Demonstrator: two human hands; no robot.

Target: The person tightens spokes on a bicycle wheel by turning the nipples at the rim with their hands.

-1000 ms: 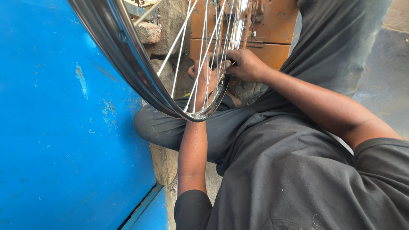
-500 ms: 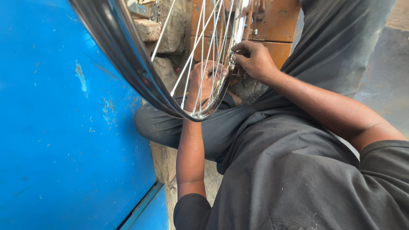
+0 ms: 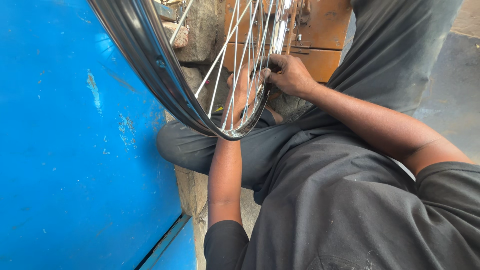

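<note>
Spokes (image 3: 240, 55) cross my left hand (image 3: 243, 90), which grips the wheel rim (image 3: 150, 55); my right hand (image 3: 290, 75) pinches one spoke beside it.

A scuffed blue panel (image 3: 75, 150) fills the left — beyond, an orange (perhaps metal) box (image 3: 325, 35) and stone blocks (image 3: 202, 30).

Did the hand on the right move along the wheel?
Yes. The right hand slid down and left, away from the orange metal box, to the bottom of the rim, close beside the left hand behind the spokes.
</note>
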